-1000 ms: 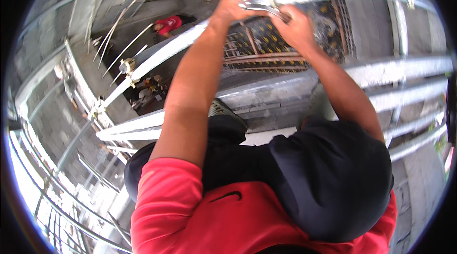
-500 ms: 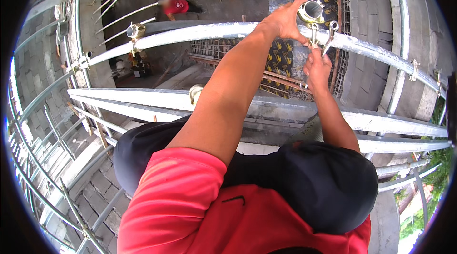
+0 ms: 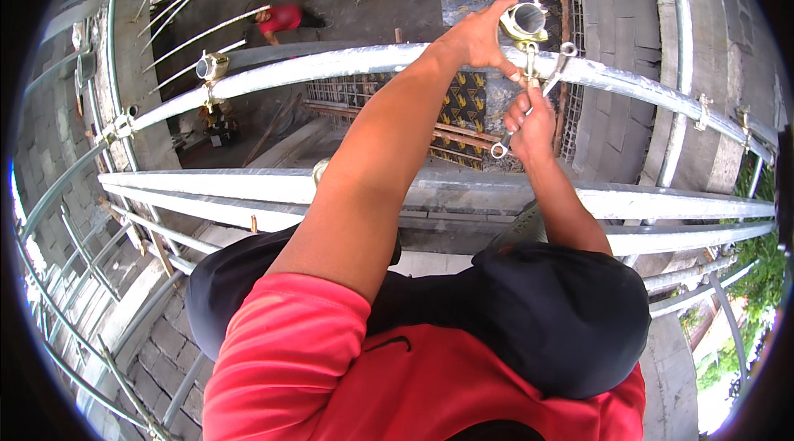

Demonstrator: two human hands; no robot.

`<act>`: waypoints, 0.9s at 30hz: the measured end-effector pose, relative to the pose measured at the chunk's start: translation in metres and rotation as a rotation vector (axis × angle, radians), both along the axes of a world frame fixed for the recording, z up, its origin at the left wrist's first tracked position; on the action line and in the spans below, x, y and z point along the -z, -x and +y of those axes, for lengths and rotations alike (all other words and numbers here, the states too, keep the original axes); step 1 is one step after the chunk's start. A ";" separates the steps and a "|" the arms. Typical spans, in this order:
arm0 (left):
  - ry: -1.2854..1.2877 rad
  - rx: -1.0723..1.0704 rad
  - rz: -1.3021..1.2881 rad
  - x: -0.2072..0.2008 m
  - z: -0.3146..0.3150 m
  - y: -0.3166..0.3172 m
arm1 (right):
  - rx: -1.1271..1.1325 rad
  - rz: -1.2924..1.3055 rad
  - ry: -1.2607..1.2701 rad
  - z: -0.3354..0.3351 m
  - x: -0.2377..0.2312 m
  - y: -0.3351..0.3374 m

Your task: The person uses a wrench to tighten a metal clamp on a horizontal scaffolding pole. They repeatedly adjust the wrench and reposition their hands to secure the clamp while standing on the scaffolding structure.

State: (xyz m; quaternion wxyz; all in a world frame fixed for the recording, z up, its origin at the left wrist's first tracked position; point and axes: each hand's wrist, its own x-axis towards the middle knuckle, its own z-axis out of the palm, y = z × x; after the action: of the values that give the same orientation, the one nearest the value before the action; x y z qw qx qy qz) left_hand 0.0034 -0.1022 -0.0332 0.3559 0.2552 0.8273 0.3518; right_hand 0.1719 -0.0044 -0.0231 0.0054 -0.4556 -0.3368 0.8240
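A brass-coloured scaffold coupler (image 3: 536,35) sits on a long galvanised pipe (image 3: 364,59), its round opening facing up. My left hand (image 3: 480,37) reaches across to it, fingers and thumb curled round its left side. Just below, my right hand (image 3: 533,122) is closed round a steel wrench (image 3: 556,73). The wrench slants, its upper ring end to the right of the coupler and its lower ring end beneath my fingers. My right thumb and fingertip are up against the coupler's bolt; the exact contact is too small to make out.
Another coupler (image 3: 212,67) stands farther left on the pipe. Metal beams (image 3: 331,186) cross in front of my knees. Far below, a person in a red shirt (image 3: 281,19) is bent over on the concrete floor. Upright pipes (image 3: 680,52) and rebar rods (image 3: 198,15) stand around.
The view has shifted a little, sliding the scene leftward. The wrench leans more, and its lower end shows farther out from my right hand. My left hand keeps its place on the coupler.
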 end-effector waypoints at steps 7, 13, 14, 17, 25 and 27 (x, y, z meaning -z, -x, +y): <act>0.041 0.016 -0.017 -0.002 0.002 0.001 | -0.036 -0.091 -0.091 0.001 -0.008 0.002; 0.101 0.014 -0.062 -0.007 0.002 0.002 | 0.083 -0.024 0.241 0.002 -0.013 0.003; 0.110 0.025 -0.040 -0.007 0.003 0.003 | 0.104 -0.031 0.247 0.001 -0.013 0.005; -0.041 -0.010 -0.131 -0.006 0.003 0.003 | 0.125 -0.024 0.237 -0.002 -0.011 0.006; -0.085 -0.041 -0.175 -0.004 0.003 0.001 | -0.243 -0.056 -0.593 0.018 0.008 -0.007; 0.021 0.035 -0.029 -0.009 0.002 -0.001 | -0.264 0.041 -0.825 0.042 0.001 -0.007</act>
State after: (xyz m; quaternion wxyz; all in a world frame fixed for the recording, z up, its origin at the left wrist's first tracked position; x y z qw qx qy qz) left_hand 0.0044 -0.1006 -0.0240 0.3767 0.2609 0.8211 0.3404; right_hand 0.1785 0.0377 -0.0242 0.0883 -0.3520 -0.6932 0.6227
